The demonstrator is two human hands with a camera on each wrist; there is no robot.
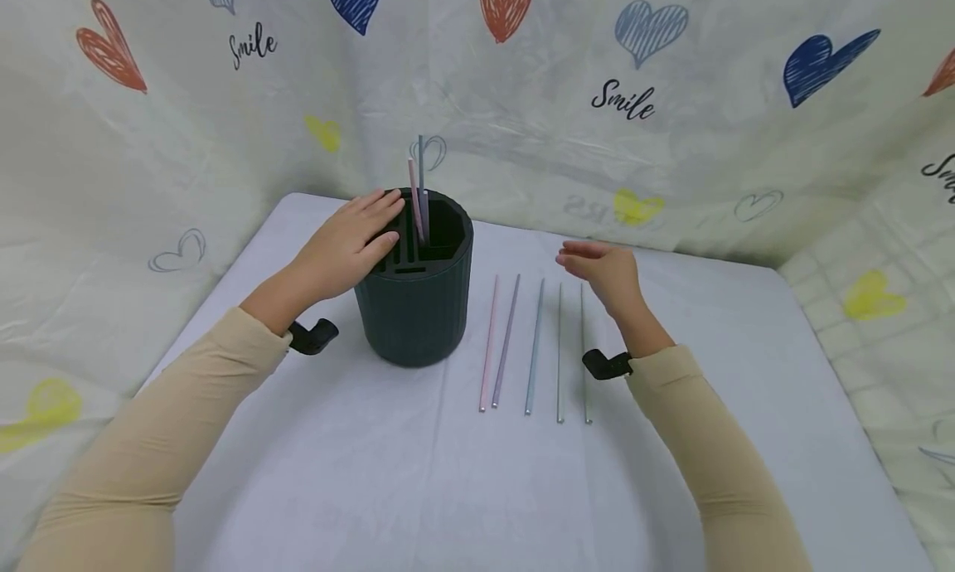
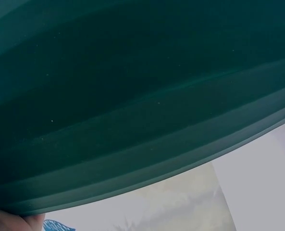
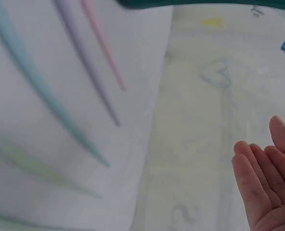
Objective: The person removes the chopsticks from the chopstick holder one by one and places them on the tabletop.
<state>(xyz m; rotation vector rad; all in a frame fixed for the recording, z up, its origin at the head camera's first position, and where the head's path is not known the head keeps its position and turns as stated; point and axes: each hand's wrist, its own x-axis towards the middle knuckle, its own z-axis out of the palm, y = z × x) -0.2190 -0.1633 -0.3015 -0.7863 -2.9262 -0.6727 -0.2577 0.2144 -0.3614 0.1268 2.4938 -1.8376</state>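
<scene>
My left hand (image 1: 351,244) rests on the top of a dark green ribbed pen holder (image 1: 414,323), fingers extended over its divided left side. In the left wrist view the holder's wall (image 2: 142,96) fills most of the picture, with a bit of the hand (image 2: 17,221) at its edge. A pink knitting needle (image 1: 414,192) and bluish ones stand in the holder. To the right lie a pink needle (image 1: 488,344), a purple needle (image 1: 506,340), a blue needle (image 1: 534,348) and two green needles (image 1: 560,352). My right hand (image 1: 604,273) hovers past their far ends, empty, fingers nearly straight.
White cloth covers the table (image 1: 336,472). Behind it hangs a pale curtain (image 1: 522,141) printed with hearts and the word Smile. Each wrist carries a black camera mount (image 1: 313,337).
</scene>
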